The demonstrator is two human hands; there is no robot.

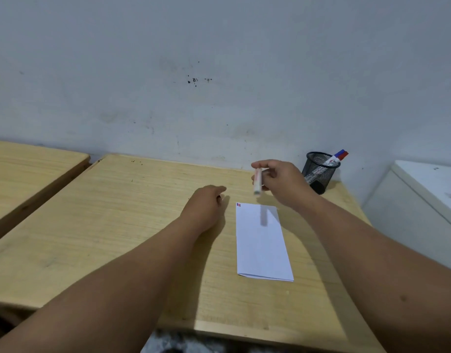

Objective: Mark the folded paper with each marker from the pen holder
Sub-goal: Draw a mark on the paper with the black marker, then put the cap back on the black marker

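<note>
A folded white paper lies on the wooden table, with small blue and red marks at its top left corner. My right hand hovers above the paper's far end and holds a white marker nearly upright, blurred by motion. A black mesh pen holder stands at the table's back right, with a blue-capped and a red-capped marker leaning out of it. My left hand rests on the table just left of the paper, its fingers curled with nothing seen in them.
A second wooden table stands to the left across a narrow gap. A white cabinet sits at the right. A scuffed grey wall runs right behind the table.
</note>
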